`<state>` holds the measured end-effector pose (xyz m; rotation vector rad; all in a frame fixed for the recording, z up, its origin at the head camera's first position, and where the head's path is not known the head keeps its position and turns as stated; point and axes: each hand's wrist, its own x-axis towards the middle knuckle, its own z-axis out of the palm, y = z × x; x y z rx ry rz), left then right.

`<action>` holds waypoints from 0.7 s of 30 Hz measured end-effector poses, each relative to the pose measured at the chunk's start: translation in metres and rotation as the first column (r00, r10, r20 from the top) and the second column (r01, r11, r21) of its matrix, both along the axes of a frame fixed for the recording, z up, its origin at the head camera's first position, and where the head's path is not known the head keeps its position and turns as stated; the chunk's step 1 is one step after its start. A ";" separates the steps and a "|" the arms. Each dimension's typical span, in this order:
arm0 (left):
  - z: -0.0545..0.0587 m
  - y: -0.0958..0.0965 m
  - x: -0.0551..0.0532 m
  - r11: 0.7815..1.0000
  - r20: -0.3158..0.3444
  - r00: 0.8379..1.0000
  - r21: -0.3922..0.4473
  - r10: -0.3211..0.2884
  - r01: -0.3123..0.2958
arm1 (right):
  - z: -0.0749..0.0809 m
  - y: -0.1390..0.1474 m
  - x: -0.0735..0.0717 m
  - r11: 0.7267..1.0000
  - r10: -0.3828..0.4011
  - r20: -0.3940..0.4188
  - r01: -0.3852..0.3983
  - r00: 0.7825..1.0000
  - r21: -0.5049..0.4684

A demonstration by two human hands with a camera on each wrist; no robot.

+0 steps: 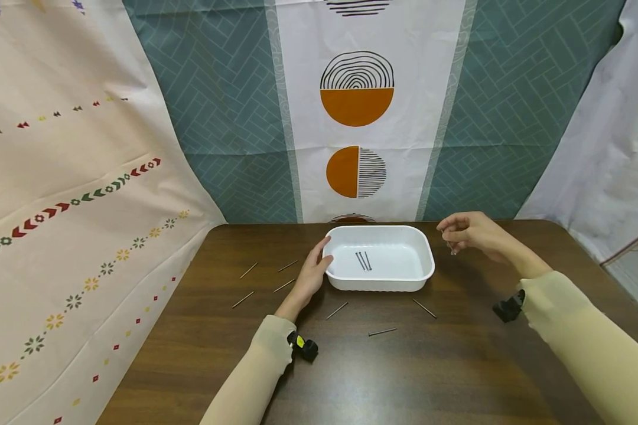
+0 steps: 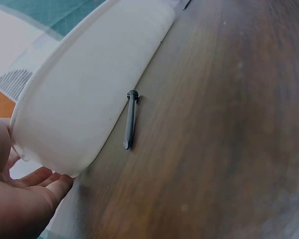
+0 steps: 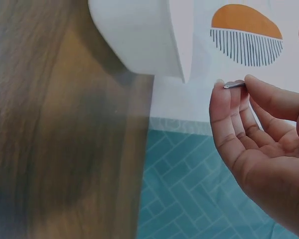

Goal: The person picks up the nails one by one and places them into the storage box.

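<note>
A white plastic tray [image 1: 380,284] stands near the back of the brown table, with a small cluster of nails [image 1: 363,261] lying on its floor. My left hand [image 1: 312,273] grips the tray's left end, the thumb over the rim and the fingers around the outer wall, as the left wrist view shows. To the right of the tray, my right hand [image 1: 470,233] is raised above the table. Between its thumb and fingertips it pinches a nail [image 3: 234,85]. Close to the tray's long wall lies another nail [image 2: 131,119].
Several loose nails lie left of the tray, one of them a nail [image 1: 248,270] near the table's left side. In front of the tray are more, including a nail [image 1: 383,332] and a nail [image 1: 424,308]. A patterned curtain [image 1: 234,118] hangs behind the table [image 1: 404,383].
</note>
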<state>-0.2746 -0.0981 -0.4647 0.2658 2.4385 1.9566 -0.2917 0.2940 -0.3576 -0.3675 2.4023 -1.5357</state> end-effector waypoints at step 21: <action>-0.001 0.001 -0.001 1.000 0.007 1.000 -0.014 0.011 -0.011 | -0.001 -0.035 -0.011 0.997 0.000 0.030 0.002 1.000 -0.072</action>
